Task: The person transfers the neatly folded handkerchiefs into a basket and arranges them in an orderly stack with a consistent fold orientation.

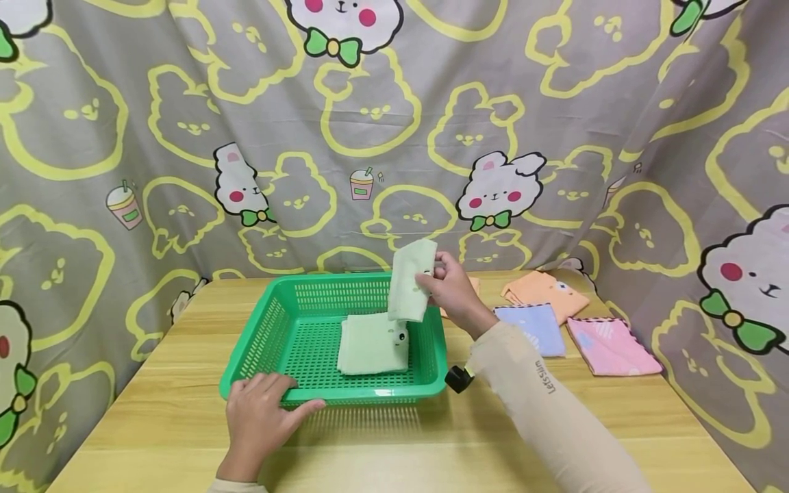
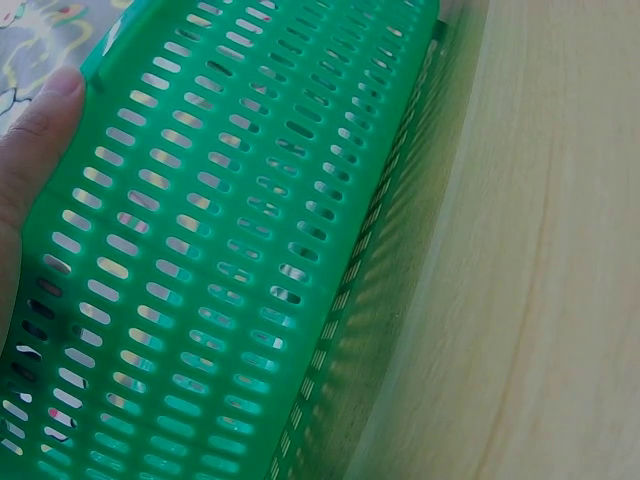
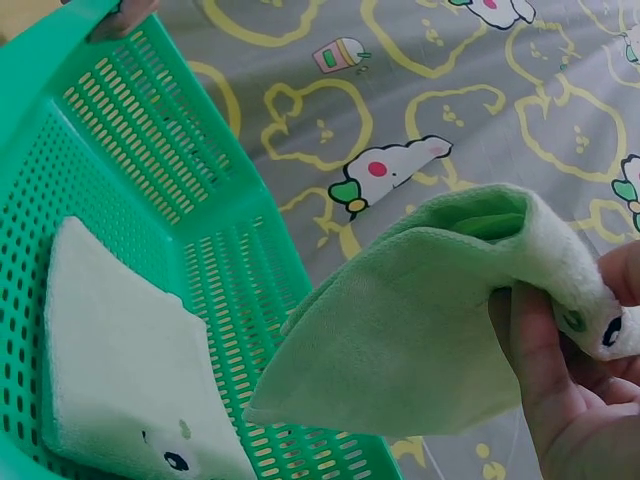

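Observation:
A green plastic basket (image 1: 333,395) with slotted walls stands on the table. My left hand (image 1: 259,418) grips its near rim toward the left corner, fingers bent over the edge; in the left wrist view the thumb (image 2: 45,120) lies by the rim. Above the basket's right side, my right hand (image 1: 456,291) pinches a pale green folded towel (image 1: 408,284) by one edge, and it hangs down. The right wrist view shows this towel (image 3: 400,330) doubled over, with an embroidered eye near the fingers. Inside the basket, at the right, lies another pale green folded towel (image 1: 370,346) with an eye on it.
Right of the basket lie folded towels: orange (image 1: 551,294), blue (image 1: 536,330) and pink (image 1: 616,348). Another orange piece (image 1: 475,283) is partly hidden behind my right hand. A patterned grey curtain (image 1: 382,233) stands around the wooden table (image 1: 154,411).

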A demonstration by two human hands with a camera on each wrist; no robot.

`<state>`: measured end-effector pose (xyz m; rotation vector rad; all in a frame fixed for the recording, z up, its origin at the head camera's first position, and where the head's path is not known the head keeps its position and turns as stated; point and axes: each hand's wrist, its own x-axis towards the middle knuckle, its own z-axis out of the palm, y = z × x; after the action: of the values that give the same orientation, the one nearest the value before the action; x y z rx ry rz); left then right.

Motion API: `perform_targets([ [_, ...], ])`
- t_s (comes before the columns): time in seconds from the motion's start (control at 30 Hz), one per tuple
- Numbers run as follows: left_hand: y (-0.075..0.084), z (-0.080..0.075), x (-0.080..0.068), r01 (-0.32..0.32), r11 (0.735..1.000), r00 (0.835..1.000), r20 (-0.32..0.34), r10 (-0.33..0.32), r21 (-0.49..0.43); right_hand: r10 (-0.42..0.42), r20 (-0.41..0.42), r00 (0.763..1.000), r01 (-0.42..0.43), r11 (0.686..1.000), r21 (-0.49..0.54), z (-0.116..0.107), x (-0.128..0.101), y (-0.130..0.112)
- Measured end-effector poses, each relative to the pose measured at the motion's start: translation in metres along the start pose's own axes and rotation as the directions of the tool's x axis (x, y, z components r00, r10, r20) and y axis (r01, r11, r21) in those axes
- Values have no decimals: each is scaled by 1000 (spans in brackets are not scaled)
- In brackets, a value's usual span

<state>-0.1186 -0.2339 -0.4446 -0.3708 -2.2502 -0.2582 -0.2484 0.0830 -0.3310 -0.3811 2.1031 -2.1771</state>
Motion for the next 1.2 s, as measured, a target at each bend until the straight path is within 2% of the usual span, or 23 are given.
perform_targets([
  [0.57,-1,1,-2,1,1000,1000,23,-1,5,17,-7,1000,-17,1000,22,6,1,5],
  [0.93,-2,2,-2,-17,1000,1000,3,17,-9,17,-12,1000,-17,999,28,3,-1,12],
  [1.2,-2,2,-3,-6,1000,1000,10,6,-4,34,-11,999,-34,997,64,7,2,19],
])
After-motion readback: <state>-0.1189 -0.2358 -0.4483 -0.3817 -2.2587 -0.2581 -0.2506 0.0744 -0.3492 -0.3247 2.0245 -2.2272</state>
